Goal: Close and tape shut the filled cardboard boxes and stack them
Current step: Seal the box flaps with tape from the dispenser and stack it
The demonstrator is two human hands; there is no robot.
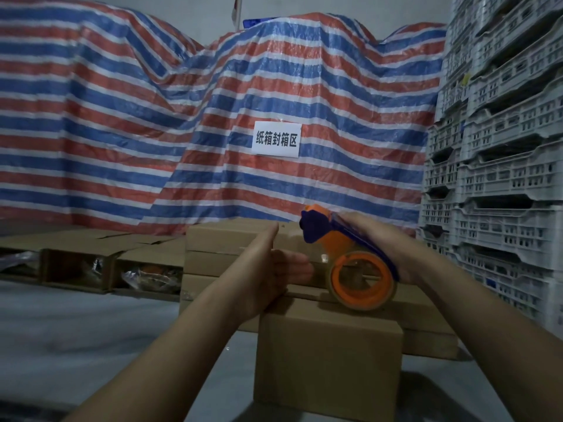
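A closed cardboard box stands in front of me, low in the middle of the view. My right hand grips an orange and blue tape dispenser whose roll of clear tape rests on the box's top edge. My left hand is held flat with straight fingers against the box's upper left edge, thumb up. Behind them rises a stack of closed cardboard boxes.
Open filled cardboard boxes lie in a row on the left of the grey floor. A red, white and blue striped tarp with a white paper sign covers the back. White plastic crates are stacked high at the right.
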